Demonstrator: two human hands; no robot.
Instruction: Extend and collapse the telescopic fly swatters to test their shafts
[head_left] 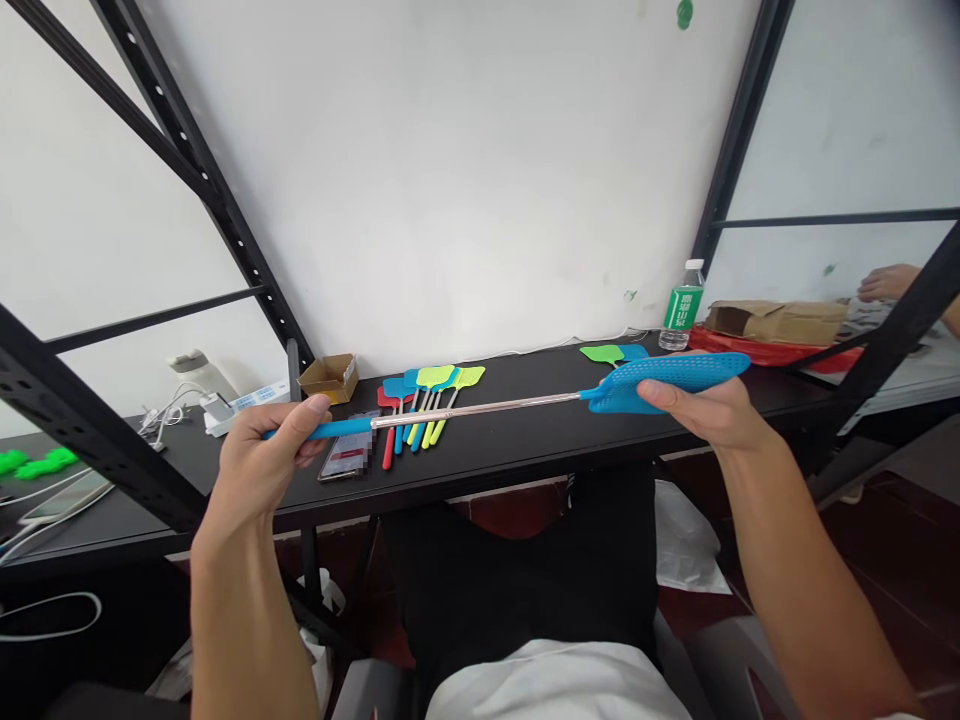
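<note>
Both my hands hold a blue fly swatter (pixel 667 378) with a thin metal rod, stretched level above the black table (pixel 517 432). My left hand (pixel 262 450) is closed around its blue handle, thumb on top. At the other end, my right hand (pixel 701 408) grips the perforated head, thumb pressed on the near face and the other fingers hidden behind. Beyond the rod lie several small fly swatters (pixel 431 395) in a row, with red, blue and yellow-green handles. Farther right rest a green swatter head (pixel 602 354) and a blue one, partly covered by the held swatter.
A phone (pixel 349 452) lies beneath the handle, near a small cardboard box (pixel 328 378). At left are a power strip (pixel 247 402) and cables. A water bottle (pixel 682 305) stands at the back right. Black metal posts (pixel 225 215) frame both sides. Another person's hand (pixel 889 282) shows far right.
</note>
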